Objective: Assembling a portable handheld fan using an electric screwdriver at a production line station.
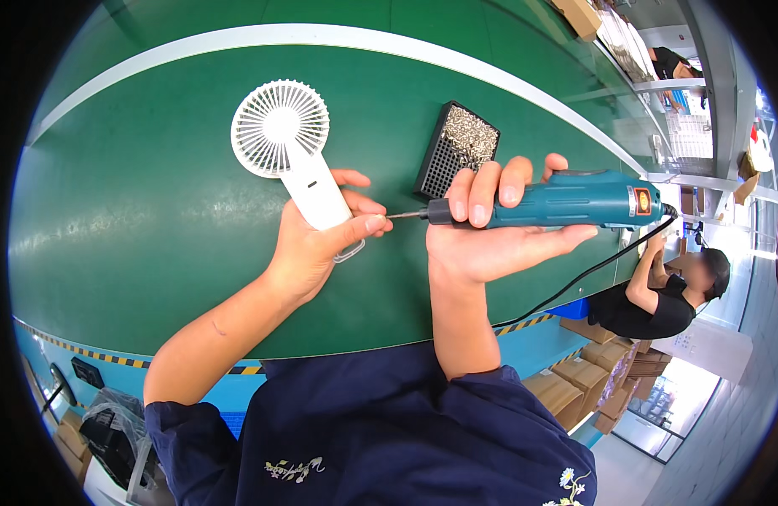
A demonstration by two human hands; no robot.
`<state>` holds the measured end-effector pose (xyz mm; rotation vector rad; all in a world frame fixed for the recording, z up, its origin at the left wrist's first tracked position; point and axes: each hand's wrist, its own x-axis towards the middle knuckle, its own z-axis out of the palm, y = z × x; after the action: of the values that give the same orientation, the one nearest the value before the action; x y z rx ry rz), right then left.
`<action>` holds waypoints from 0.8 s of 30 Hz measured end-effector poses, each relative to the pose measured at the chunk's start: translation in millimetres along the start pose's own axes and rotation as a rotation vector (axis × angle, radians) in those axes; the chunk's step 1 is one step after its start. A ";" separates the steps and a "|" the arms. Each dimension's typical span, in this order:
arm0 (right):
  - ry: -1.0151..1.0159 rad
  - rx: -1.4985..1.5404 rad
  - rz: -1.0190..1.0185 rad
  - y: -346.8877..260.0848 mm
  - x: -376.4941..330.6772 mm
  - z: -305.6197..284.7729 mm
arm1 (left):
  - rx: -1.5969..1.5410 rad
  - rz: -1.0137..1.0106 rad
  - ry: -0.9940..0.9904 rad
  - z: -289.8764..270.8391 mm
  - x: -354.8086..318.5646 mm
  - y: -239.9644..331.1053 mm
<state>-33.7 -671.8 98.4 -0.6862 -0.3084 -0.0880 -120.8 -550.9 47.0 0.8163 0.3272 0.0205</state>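
Note:
My left hand (309, 244) is closed around the handle of a white handheld fan (281, 126), whose round slatted head points away from me. A grey wrist loop (349, 252) hangs from the handle's lower end. In my right hand (490, 228) lies a teal electric screwdriver (566, 202), held sideways with its black nose toward the left. Its thin metal bit (403, 216) reaches the thumb and fingertips of my left hand beside the fan's handle. Whether a screw sits at the bit's tip is too small to tell.
A black perforated tray (439, 173) heaped with small metal screws stands beyond my right hand on the green worktop (153, 202). The screwdriver's black cable (587, 274) runs down toward the table's near edge. A co-worker (659, 295) in black is at the right; cardboard boxes (583, 371) stand below.

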 end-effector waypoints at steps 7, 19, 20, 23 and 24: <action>0.005 -0.003 -0.014 1.3 -2.2 1.2 | -0.016 0.009 -0.012 2.8 -1.9 0.8; -0.294 0.138 0.066 6.5 -31.3 17.2 | -0.288 -0.032 -0.016 -3.9 1.0 -4.7; -0.309 0.170 0.070 8.8 -32.7 18.9 | -0.288 -0.032 -0.014 -4.0 0.4 -3.7; -0.275 0.132 0.093 13.8 -34.8 18.3 | -0.279 -0.051 -0.031 -4.8 -1.1 -1.6; -0.277 0.131 0.095 16.1 -35.4 17.0 | -0.270 -0.056 -0.026 -4.7 -1.5 -1.4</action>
<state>-68.7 -649.3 90.1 -0.5816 -0.5419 0.1181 -123.7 -548.7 43.4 0.5395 0.3148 0.0020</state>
